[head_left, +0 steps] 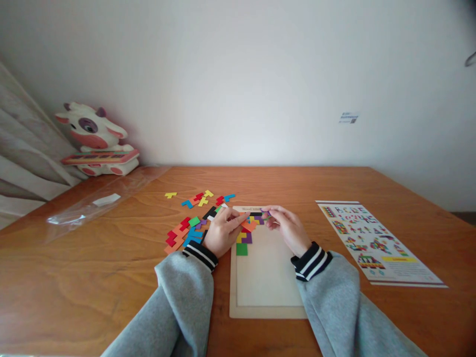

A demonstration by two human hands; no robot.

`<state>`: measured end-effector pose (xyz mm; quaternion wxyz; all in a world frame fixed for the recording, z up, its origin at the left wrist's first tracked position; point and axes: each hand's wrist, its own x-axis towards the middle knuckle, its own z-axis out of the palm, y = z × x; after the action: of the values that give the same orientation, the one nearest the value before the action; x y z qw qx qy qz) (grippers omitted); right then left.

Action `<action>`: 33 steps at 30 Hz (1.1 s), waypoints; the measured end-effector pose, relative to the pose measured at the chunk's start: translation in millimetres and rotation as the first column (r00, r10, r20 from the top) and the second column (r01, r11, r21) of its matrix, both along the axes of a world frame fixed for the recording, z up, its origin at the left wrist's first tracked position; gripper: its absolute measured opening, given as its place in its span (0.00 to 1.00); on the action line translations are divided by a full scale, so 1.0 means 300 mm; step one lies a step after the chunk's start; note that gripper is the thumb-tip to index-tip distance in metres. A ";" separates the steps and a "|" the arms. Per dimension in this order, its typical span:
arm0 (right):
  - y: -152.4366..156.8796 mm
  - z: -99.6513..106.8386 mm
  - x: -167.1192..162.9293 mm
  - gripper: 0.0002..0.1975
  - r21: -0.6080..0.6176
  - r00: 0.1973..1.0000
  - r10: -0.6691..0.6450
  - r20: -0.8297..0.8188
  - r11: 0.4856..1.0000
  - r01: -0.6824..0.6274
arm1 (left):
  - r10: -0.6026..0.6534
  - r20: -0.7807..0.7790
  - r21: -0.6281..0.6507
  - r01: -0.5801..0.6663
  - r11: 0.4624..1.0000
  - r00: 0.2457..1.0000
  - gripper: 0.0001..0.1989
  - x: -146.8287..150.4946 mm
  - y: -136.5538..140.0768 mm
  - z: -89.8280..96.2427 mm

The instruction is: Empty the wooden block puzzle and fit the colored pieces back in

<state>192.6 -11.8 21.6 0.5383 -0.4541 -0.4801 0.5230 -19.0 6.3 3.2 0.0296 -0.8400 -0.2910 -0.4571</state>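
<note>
So we've got both hands working over the top of a pale puzzle tray (267, 280) on the wooden table (74, 292). Our right hand (292, 229) has its fingertips pinched on a small purple piece (265, 210), held just above the tray's top edge, right of the middle. Our left hand (222, 232) is curled with the index finger pointing right, fingertips by an orange piece (250, 226) over the upper left of the tray; honestly, we can't tell if it's gripping that or just touching it. Already lying in the tray, we see a black piece (256, 214) near the top and a green one (241, 249) by the left wall. To the left is our scatter of loose pieces (194, 233). A printed sheet (401, 248) lies off right, and a cow toy (98, 139) sits far left behind a clear plastic bag (76, 213).
</note>
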 end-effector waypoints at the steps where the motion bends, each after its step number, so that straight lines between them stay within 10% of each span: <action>1: -0.004 0.002 -0.004 0.19 0.005 0.998 0.039 0.045 0.999 -0.040 | 0.003 0.006 0.002 -0.003 1.000 1.000 0.18 0.001 0.000 -0.002; 10: -0.015 -0.031 -0.019 0.21 0.001 0.960 0.199 0.197 0.979 -0.203 | 0.004 -0.029 0.035 -0.002 0.999 1.000 0.29 0.023 -0.022 0.010; 18: -0.015 -0.009 -0.017 0.20 -0.015 0.970 0.202 0.138 0.979 -0.202 | 0.057 0.028 0.017 -0.058 0.998 0.998 0.16 0.011 -0.013 0.010; 27: 0.007 0.006 0.015 0.23 0.016 0.997 -0.081 -0.005 0.997 0.081 | 0.099 0.009 -0.112 -0.098 0.989 0.995 0.12 -0.005 -0.010 0.015; 33: -0.002 -0.001 0.016 0.25 -0.128 0.978 0.201 0.059 0.973 -0.192 | 0.072 -0.033 -0.038 -0.074 0.997 0.997 0.12 -0.003 -0.004 -0.009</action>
<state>197.4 -12.5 21.2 0.4378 -0.4547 -0.5088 0.5854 -20.1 5.1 0.4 0.0343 -0.8364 -0.3299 -0.4365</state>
